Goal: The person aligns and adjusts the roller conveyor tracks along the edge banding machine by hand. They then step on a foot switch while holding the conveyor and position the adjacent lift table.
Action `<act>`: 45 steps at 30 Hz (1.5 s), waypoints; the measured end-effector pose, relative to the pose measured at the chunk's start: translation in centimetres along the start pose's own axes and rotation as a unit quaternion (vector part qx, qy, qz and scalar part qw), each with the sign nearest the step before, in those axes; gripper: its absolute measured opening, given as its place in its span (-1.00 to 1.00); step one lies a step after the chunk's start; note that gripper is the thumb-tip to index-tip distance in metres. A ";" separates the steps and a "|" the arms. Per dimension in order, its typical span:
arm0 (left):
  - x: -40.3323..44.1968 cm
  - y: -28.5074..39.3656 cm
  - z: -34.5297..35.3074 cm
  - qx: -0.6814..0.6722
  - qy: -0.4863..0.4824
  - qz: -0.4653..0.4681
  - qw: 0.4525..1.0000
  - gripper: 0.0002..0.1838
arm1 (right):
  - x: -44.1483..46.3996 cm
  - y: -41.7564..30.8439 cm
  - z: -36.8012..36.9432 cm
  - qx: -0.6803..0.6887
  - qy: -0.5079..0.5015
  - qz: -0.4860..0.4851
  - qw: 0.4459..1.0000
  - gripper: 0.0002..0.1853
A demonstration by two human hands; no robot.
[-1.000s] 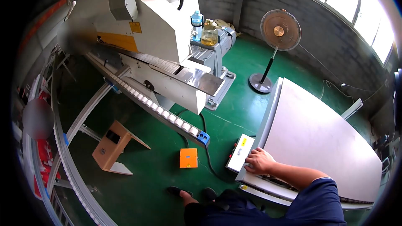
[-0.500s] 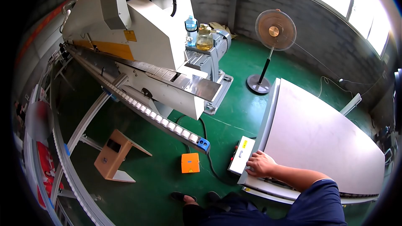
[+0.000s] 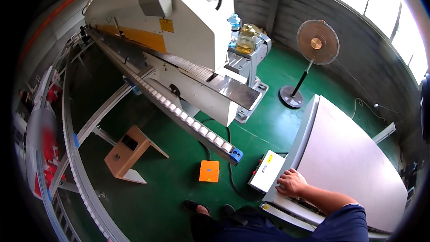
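Observation:
My right hand point(image 3: 291, 183) rests on the near left corner of a wide, flat conveyor table point(image 3: 354, 152). Its fingers lie over the metal edge, slightly bent and apart, and no object shows in them. Just left of the hand, a white control box point(image 3: 267, 171) with red buttons and a yellow label sits low beside the conveyor table. My left hand is out of view.
A large white machine point(image 3: 201, 31) stands ahead, with a jug of yellow liquid point(image 3: 246, 40) on its motor side. A roller rail point(image 3: 188, 123) ends ahead of me. A wooden stool point(image 3: 127, 150), an orange box point(image 3: 209, 171), black cables and a fan point(image 3: 317, 42) stand around. Another person point(image 3: 42, 139) is at far left.
The view has turned left, so the machine, fan and rail appear farther right. My right hand stays on the corner of the conveyor table.

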State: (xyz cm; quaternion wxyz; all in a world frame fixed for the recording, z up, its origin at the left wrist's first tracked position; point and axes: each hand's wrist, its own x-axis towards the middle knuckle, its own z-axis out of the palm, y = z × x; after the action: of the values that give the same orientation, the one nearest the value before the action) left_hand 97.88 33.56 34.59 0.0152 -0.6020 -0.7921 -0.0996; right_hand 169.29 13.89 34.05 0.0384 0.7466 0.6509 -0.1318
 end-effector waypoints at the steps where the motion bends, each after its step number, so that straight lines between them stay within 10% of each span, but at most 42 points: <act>1: 0.0 -0.1 0.0 0.001 -0.001 -0.008 1.000 -0.30 | 0.0 0.0 0.2 0.000 -0.002 0.004 1.000 -0.73; 45: -0.1 -3.0 2.6 -0.118 0.042 0.038 0.991 -0.10 | 0.8 -1.3 0.5 -0.069 0.096 0.007 0.993 -0.89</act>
State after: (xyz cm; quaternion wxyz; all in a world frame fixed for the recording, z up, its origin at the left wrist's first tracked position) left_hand 95.30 33.21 31.58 -0.0185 -0.6242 -0.7503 -0.2172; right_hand 168.06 14.68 33.52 0.0284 0.7557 0.6541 -0.0142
